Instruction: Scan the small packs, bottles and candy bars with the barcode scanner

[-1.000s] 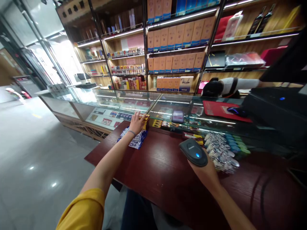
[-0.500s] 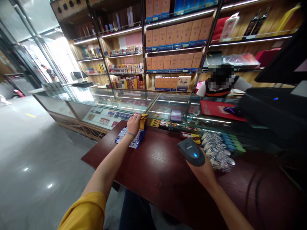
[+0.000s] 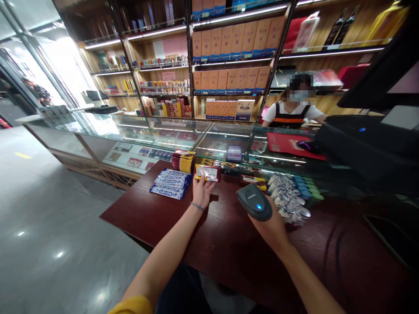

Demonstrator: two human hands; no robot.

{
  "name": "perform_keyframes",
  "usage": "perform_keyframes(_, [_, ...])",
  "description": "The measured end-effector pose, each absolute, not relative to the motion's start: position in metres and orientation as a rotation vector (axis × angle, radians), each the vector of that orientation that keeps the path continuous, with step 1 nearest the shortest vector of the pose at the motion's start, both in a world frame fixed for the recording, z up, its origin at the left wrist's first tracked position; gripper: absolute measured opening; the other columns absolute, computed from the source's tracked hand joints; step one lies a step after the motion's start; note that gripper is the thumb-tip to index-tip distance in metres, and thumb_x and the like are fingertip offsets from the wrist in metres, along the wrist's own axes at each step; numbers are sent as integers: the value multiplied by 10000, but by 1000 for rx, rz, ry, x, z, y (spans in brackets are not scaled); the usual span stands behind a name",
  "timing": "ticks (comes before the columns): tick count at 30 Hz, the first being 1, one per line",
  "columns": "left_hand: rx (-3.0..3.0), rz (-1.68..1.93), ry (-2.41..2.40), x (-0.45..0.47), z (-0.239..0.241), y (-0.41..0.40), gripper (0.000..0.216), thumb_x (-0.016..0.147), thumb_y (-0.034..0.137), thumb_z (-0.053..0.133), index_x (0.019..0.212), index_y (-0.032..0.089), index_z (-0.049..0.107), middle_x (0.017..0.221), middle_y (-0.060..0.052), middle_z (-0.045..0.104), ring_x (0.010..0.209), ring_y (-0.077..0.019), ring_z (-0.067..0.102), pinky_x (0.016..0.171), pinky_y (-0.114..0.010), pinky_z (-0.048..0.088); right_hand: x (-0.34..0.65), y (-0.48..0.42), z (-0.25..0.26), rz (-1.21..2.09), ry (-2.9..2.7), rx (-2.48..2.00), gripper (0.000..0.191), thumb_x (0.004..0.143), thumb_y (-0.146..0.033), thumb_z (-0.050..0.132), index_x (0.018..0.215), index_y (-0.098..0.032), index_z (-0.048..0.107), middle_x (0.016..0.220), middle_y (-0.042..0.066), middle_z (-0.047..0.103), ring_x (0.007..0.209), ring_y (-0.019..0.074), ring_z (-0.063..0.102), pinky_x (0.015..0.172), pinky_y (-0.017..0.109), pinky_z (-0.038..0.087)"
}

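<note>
My left hand [image 3: 202,191] is closed on a flat red and yellow snack packet [image 3: 209,173], held just above the dark red wooden table with its pale printed side up. Left of it stands a stack of similar red and yellow packets [image 3: 183,161]. Blue and white wrapped packets [image 3: 170,183] lie in a pile in front of that stack. In my right hand [image 3: 270,226] is a black barcode scanner [image 3: 254,202] with a lit blue light, its head toward the left hand. Another red and yellow packet [image 3: 253,181] rests beyond the scanner.
Right of the scanner are several silver-topped packs [image 3: 286,198], with blue and green ones [image 3: 307,187] beside them. A glass display counter [image 3: 157,131] runs behind the table [image 3: 147,222]. A person [image 3: 291,114] is behind it. A dark monitor [image 3: 376,78] stands at right.
My left hand has moved right from the stack, bringing a packet with its palm turned up. The right hand still holds the scanner. The person behind the counter has raised their head.
</note>
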State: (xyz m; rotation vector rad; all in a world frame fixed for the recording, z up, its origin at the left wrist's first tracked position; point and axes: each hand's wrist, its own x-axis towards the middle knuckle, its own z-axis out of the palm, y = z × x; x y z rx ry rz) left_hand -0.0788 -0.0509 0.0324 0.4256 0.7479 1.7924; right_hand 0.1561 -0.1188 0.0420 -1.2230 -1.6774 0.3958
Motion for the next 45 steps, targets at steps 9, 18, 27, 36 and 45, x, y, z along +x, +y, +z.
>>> perform_keyframes(9, [386, 1796, 759, -86, 27, -55, 299, 964, 324, 624, 1228, 319, 486, 1280, -44, 672, 1038, -157, 717, 1010, -433, 556, 152, -129, 50, 303, -2050, -1237, 545, 799, -292, 656, 1319, -284, 491, 993, 46, 787, 756, 283, 778, 591, 305, 535])
perform_keyframes(18, [545, 1776, 789, -88, 24, -56, 258, 1027, 333, 473, 1283, 323, 500, 1364, -77, 624, 1169, -190, 674, 1032, -470, 550, 148, -131, 55, 255, -2219, -1212, 169, 806, -275, 604, 949, -277, 514, 714, 10, 748, 689, 298, 768, 535, 292, 449])
perform_keyframes(27, [447, 1802, 807, -89, 22, -53, 301, 965, 286, 600, 1240, 327, 487, 1235, -34, 684, 1043, -144, 706, 1014, -427, 548, 151, -129, 51, 218, -2177, -1240, 360, 835, -313, 610, 1176, -276, 500, 818, 11, 774, 699, 309, 771, 536, 306, 461])
perform_keyframes(36, [559, 1788, 769, -87, 19, -55, 404, 859, 225, 708, 1213, 304, 532, 1177, -21, 690, 983, -138, 693, 962, -382, 541, 155, -126, 47, 220, -2144, -1245, 331, 852, -337, 614, 1158, -279, 504, 807, 4, 763, 706, 301, 771, 547, 303, 467])
perform_keyframes(45, [506, 1781, 819, -85, 14, -53, 329, 809, 309, 792, 1042, 178, 600, 934, -25, 713, 777, -115, 679, 787, -283, 566, 157, -124, 46, 361, -2115, -1278, 346, 877, -405, 595, 1179, -267, 496, 845, 19, 754, 783, 306, 773, 596, 306, 483])
